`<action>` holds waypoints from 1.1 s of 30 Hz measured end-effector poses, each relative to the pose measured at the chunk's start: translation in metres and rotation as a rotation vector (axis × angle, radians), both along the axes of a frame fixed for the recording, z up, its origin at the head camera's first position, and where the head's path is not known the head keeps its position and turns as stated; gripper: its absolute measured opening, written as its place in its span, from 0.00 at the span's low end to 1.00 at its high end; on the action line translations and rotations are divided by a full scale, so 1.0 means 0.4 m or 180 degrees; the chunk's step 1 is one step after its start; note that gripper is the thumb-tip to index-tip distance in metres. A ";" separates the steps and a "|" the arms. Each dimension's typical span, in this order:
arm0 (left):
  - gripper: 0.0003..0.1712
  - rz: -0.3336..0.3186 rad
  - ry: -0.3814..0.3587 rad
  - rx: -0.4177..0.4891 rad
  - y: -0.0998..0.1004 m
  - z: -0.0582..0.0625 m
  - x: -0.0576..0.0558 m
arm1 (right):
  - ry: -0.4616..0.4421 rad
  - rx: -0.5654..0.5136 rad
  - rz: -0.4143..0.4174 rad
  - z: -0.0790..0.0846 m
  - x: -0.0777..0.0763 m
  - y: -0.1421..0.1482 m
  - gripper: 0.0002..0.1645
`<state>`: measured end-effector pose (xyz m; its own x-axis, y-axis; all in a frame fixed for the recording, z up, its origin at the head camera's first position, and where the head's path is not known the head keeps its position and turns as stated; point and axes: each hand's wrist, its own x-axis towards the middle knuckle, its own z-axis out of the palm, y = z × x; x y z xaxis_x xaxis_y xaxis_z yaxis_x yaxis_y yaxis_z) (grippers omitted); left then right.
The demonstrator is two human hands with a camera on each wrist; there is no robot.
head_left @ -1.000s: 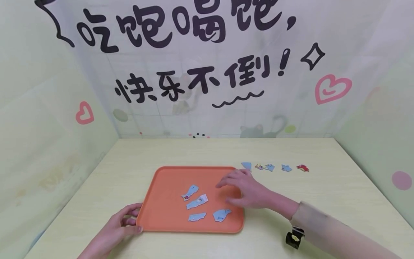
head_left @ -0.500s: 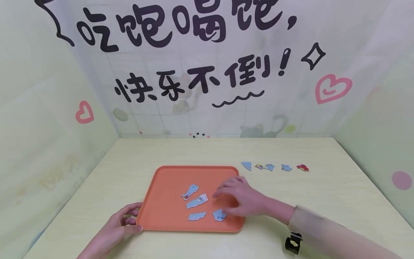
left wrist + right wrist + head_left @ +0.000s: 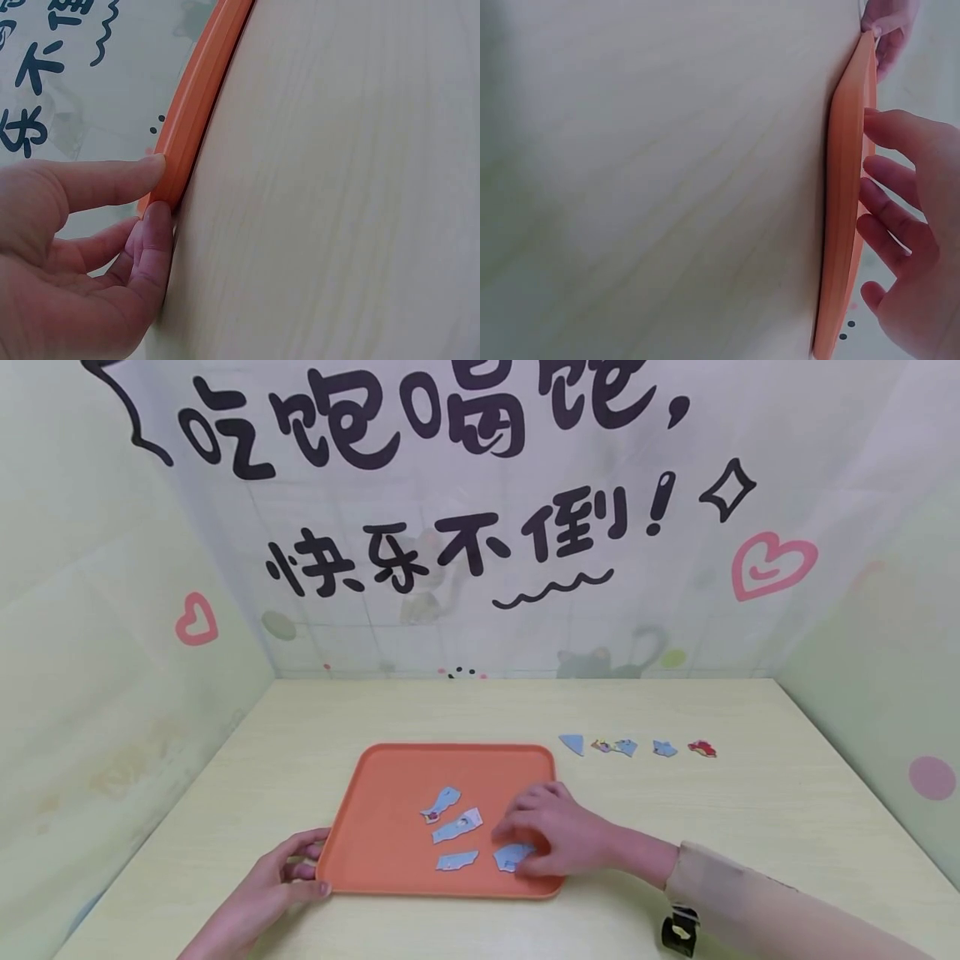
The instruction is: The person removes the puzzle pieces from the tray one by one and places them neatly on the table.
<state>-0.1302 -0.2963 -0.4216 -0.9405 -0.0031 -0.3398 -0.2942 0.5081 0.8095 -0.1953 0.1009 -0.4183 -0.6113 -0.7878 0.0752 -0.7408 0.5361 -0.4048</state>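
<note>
An orange tray (image 3: 390, 868) lies on the table, and my left hand (image 3: 273, 885) grips its near left corner. In the left wrist view the thumb (image 3: 120, 184) and index finger pinch the tray's rim (image 3: 184, 142). My right hand (image 3: 562, 831) is low over the tray's right part, fingers bent and apart. Under it lies an irregular light-blue printed puzzle piece (image 3: 510, 857), partly covered by the thumb; firm contact cannot be made out. Three more light-blue pieces lie to its left: an upper one (image 3: 441, 804), a middle one (image 3: 457, 826) and a lower one (image 3: 457, 860).
Beyond the tray's far right corner, several pieces lie in a row on the table: a blue triangular piece (image 3: 572, 744), small printed pieces (image 3: 625, 747), another blue piece (image 3: 663, 748) and a red piece (image 3: 702, 749). Printed cloth walls (image 3: 420, 643) enclose the table's back and sides.
My right hand has come down and toward the near side, over the rightmost piece on the tray, its fingers drawing closer together. The left hand and tray stay put.
</note>
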 end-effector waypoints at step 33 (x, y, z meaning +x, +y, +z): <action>0.47 -0.0024 0.0013 0.0034 -0.001 -0.001 0.000 | 0.0022 -0.0175 -0.0107 -0.005 0.003 0.004 0.12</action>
<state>-0.1300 -0.2966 -0.4222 -0.9419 0.0077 -0.3358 -0.2869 0.5016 0.8161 -0.1942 0.1025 -0.4201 -0.6367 -0.7614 0.1221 -0.7255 0.5379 -0.4293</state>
